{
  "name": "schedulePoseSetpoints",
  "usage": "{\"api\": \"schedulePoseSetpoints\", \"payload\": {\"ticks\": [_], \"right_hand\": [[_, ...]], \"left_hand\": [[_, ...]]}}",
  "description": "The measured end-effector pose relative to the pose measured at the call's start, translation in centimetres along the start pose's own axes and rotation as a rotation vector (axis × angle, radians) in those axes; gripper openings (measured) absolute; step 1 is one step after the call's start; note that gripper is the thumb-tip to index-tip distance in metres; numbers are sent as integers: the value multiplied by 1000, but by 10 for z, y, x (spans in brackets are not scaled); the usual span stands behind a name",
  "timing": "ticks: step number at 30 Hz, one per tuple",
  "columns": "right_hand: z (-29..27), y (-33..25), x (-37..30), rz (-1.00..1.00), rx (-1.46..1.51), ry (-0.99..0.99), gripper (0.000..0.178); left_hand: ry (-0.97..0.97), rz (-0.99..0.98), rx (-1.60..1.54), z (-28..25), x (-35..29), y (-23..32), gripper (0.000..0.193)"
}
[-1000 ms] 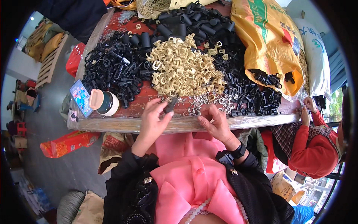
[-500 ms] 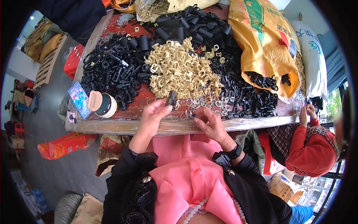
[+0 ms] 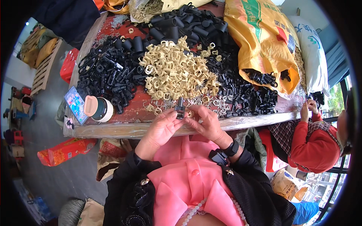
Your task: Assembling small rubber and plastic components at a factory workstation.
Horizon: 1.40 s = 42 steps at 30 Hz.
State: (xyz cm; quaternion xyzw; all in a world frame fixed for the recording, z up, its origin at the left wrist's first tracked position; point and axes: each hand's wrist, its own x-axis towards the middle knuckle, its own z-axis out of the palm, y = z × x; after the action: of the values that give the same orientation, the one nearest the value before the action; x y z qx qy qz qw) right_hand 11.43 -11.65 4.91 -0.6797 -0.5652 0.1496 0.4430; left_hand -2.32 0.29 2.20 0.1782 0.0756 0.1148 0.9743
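Note:
Near the table's front edge, my left hand [image 3: 160,128] is closed on a small black plastic fitting [image 3: 180,108], its narrow end pointing up. My right hand [image 3: 207,123] meets it from the right, thumb and forefinger pinched beside the fitting. Something small and tan shows at those fingertips, too small to name. Just beyond the hands lies a heap of beige plastic clips [image 3: 175,73]. Thin silvery metal clips [image 3: 220,103] are scattered along its near side.
Black parts [image 3: 107,79] lie left, black tubes [image 3: 200,30] behind, small black pieces [image 3: 245,96] right. A phone [image 3: 77,103] and lidded jar [image 3: 102,110] stand at the left edge. A yellow sack [image 3: 260,49] spills black parts. A co-worker in red [image 3: 316,141] sits at right.
My right hand has moved left and up to meet the left one. My left hand has brought the black fitting slightly right and lower. The view has shifted a little.

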Motion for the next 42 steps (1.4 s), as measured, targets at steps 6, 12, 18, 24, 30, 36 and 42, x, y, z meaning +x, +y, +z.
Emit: {"api": "schedulePoseSetpoints", "payload": {"ticks": [6,12,18,24,30,36,42], "right_hand": [[-9,11,-2,-158,-53,57,30],[-29,2,1,-242,-81,-23,28],[-35,-10,8,-431,-223,-110,32],[-38,-10,10,-450,-204,-285,32],[-39,-14,14,-495,-190,-282,33],[-42,-31,13,-420,-346,-295,33],[-38,-23,13,-394,-297,-285,31]], "left_hand": [[138,2,143,2,-2,0,20],[207,-111,326,12,-6,7,19],[115,-295,419,18,-10,12,27],[90,-359,407,10,-13,11,31],[107,-411,402,5,-12,7,31],[172,-407,388,6,-12,4,29],[193,-444,341,4,-12,0,33]]}}
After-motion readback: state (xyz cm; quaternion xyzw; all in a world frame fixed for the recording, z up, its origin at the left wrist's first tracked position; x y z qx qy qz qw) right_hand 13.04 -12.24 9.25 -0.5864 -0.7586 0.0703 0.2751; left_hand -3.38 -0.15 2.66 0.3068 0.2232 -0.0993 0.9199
